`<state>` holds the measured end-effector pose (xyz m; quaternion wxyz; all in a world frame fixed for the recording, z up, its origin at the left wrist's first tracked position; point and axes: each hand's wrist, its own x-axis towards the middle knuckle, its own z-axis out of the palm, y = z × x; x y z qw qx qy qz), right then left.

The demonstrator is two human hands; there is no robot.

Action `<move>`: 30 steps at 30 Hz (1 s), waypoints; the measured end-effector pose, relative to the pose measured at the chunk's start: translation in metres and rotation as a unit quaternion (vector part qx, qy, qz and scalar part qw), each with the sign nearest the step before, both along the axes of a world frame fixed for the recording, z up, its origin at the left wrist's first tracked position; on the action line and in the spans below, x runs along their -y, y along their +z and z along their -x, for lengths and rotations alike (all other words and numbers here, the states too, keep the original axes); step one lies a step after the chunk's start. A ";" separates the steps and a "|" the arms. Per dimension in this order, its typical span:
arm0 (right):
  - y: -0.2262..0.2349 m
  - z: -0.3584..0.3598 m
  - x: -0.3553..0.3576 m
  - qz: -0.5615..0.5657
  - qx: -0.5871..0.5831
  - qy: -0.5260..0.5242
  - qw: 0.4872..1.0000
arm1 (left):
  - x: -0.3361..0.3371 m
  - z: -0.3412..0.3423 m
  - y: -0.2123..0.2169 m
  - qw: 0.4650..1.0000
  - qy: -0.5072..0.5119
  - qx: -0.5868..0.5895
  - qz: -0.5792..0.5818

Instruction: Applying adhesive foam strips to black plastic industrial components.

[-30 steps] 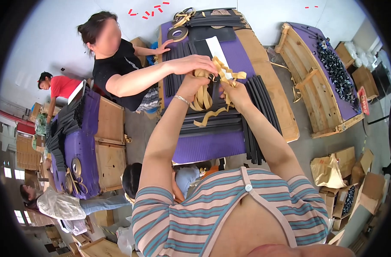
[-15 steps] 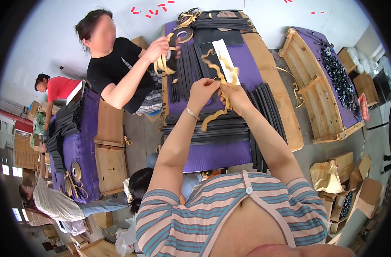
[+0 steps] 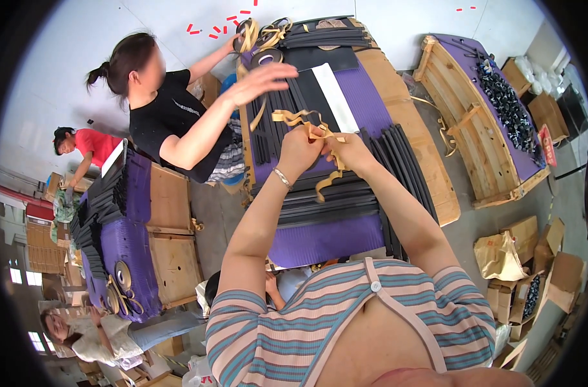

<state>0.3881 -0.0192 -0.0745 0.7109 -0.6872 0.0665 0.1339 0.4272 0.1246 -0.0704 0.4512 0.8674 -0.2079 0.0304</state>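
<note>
Over the middle of the work table, my left hand (image 3: 300,151) and my right hand (image 3: 351,153) meet, fingers closed in a pinch. Between them runs a crumpled, curly tan tape strip (image 3: 293,116), with one loop above my fingers and a loose end dangling below. Whether a smaller piece is hidden under my fingertips I cannot make out. Beneath my wrists, long black foam-like strips (image 3: 333,209) lie side by side across the table. Farther off, more black strips (image 3: 265,135) lie lengthwise, beside a white strip (image 3: 334,97).
Across the table's left side, a co-worker in black (image 3: 178,122) reaches over it, one hand at tape rolls. A tape roll (image 3: 266,58) lies near the far end. Purple matting (image 3: 326,240) covers the table. Right stands a wooden crate (image 3: 471,129); cardboard boxes (image 3: 519,238) sit lower right.
The tan strip's upper part has swung left, and its lower end has shifted. The co-worker in black has moved the tape bundle to the far end and stretched an open hand over the table.
</note>
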 end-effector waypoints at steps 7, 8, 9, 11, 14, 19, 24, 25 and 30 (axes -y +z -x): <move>-0.017 -0.010 -0.011 0.498 0.201 -0.026 0.843 | 0.003 -0.008 -0.012 0.972 -0.031 0.190 -0.135; -0.024 -0.013 -0.011 0.495 0.206 -0.026 0.844 | 0.003 -0.010 -0.015 0.959 -0.054 0.241 -0.142; -0.031 -0.020 -0.009 0.509 0.195 -0.059 0.836 | 0.001 -0.013 -0.016 0.943 -0.077 0.289 -0.149; -0.045 -0.036 0.012 0.619 0.184 -0.071 0.760 | -0.006 -0.021 -0.020 0.952 -0.063 0.217 -0.207; -0.063 -0.034 0.076 0.322 -0.028 -0.201 0.925 | -0.040 -0.044 -0.017 0.945 -0.058 0.263 -0.185; -0.062 0.045 0.146 -0.137 -0.069 -0.230 0.961 | -0.078 -0.083 -0.012 0.911 0.003 0.339 -0.236; -0.022 0.143 0.190 0.010 -0.070 -0.302 0.951 | -0.083 -0.091 -0.009 0.848 0.076 0.377 -0.364; -0.016 0.158 0.195 0.005 -0.055 -0.304 0.951 | -0.085 -0.090 -0.009 0.833 0.098 0.382 -0.388; 0.000 0.213 0.199 0.061 -0.040 -0.380 0.922 | -0.090 -0.096 -0.020 0.826 0.097 0.379 -0.406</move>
